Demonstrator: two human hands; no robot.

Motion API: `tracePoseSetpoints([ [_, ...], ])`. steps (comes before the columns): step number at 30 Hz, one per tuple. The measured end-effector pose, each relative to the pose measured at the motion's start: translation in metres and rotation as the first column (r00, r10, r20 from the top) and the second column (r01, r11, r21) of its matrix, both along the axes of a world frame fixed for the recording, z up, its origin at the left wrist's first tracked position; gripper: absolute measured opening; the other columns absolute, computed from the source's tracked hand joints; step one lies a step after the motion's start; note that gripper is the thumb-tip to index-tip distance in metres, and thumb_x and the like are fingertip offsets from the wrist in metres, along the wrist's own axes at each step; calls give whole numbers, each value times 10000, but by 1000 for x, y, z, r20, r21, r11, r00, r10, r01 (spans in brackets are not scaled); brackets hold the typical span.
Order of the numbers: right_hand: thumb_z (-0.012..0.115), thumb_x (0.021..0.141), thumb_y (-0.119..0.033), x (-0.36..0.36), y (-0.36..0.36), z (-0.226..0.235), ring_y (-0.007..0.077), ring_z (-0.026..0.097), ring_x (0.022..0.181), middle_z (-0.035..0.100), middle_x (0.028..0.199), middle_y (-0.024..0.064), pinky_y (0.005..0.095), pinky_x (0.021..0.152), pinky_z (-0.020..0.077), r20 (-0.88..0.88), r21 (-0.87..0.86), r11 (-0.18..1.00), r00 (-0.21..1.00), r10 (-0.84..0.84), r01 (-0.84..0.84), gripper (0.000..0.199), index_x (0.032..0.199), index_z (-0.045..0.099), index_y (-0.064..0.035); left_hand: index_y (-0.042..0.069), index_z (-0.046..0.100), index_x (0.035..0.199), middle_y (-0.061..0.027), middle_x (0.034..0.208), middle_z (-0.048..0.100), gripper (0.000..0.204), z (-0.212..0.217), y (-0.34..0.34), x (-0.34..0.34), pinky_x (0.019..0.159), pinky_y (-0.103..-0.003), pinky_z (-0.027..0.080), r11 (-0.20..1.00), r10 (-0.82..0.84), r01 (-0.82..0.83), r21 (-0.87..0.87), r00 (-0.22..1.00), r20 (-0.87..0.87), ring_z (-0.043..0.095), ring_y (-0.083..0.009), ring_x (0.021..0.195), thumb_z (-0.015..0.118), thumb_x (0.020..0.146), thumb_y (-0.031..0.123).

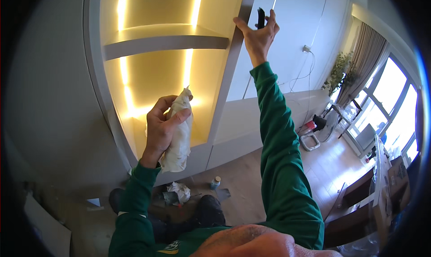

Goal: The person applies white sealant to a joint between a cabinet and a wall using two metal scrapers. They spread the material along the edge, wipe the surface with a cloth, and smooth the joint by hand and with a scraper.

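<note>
In my left hand (162,127) is a white, soft, crumpled bag or wrapped roll (178,142). Its narrow end points up, and my fingers and thumb close round its upper part. It is held in front of the lit shelf unit (166,42), apart from the shelves. My right hand (259,35) is raised high at the unit's right upright (230,59), thumb at that edge. A slim black object (261,18), perhaps a tool handle, sticks up between its fingers; its working end cannot be made out.
On the floor below lie a crumpled white bag (180,192), a small capped bottle (215,182) and a dark flat piece (222,194). White panels (287,46) with a socket and hanging cable continue to the right. Further right are a fan (330,122), a plant (339,73) and stacked furniture (381,189).
</note>
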State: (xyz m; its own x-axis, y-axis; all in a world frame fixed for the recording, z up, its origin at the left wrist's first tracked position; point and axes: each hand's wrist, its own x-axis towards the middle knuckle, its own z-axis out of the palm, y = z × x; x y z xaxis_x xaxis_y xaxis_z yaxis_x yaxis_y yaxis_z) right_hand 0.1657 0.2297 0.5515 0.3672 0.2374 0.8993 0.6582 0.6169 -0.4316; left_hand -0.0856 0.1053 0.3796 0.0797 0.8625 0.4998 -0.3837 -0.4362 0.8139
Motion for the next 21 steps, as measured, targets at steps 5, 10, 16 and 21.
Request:
tracePoseSetpoints([
  [5, 932, 564, -529, 20, 3, -88, 410, 396, 1302, 320, 1393, 249, 471, 1089, 382, -9, -252, 967, 1000, -28, 24, 1303, 1516, 232, 20, -7, 615, 1242, -94, 952, 712, 433, 8, 2, -1, 654, -254, 569, 1000, 16, -16, 8, 1000, 16, 684, -134, 747, 768, 874, 162],
  [10, 926, 597, -473, 10, 8, -54, 411, 390, 1298, 301, 1398, 255, 470, 1090, 382, -98, -138, 988, 993, 60, -73, 1255, 1501, 235, 57, 4, 627, 1273, -93, 952, 716, 455, 22, -1, -1, 675, -260, 578, 1000, 22, -23, 16, 1000, 14, 687, -137, 760, 766, 877, 178],
  [16, 881, 644, -414, -1, 13, 83, 420, 423, 1258, 335, 1366, 262, 482, 1046, 409, -125, 91, 991, 986, 113, -102, 1109, 1457, 305, 71, 21, 596, 1337, -92, 1006, 718, 493, 48, -9, 5, 698, -264, 581, 990, -23, 28, 136, 999, -37, 684, -136, 798, 745, 890, 163],
  [21, 717, 855, -305, 16, 10, 107, 416, 502, 1116, 416, 1301, 250, 499, 932, 417, 137, 392, 909, 968, -208, 140, 709, 1417, 403, -7, -8, 601, 1318, -92, 1088, 696, 520, 50, -28, -2, 770, -282, 568, 986, -19, 33, 165, 996, -85, 673, -161, 880, 771, 858, 164],
])
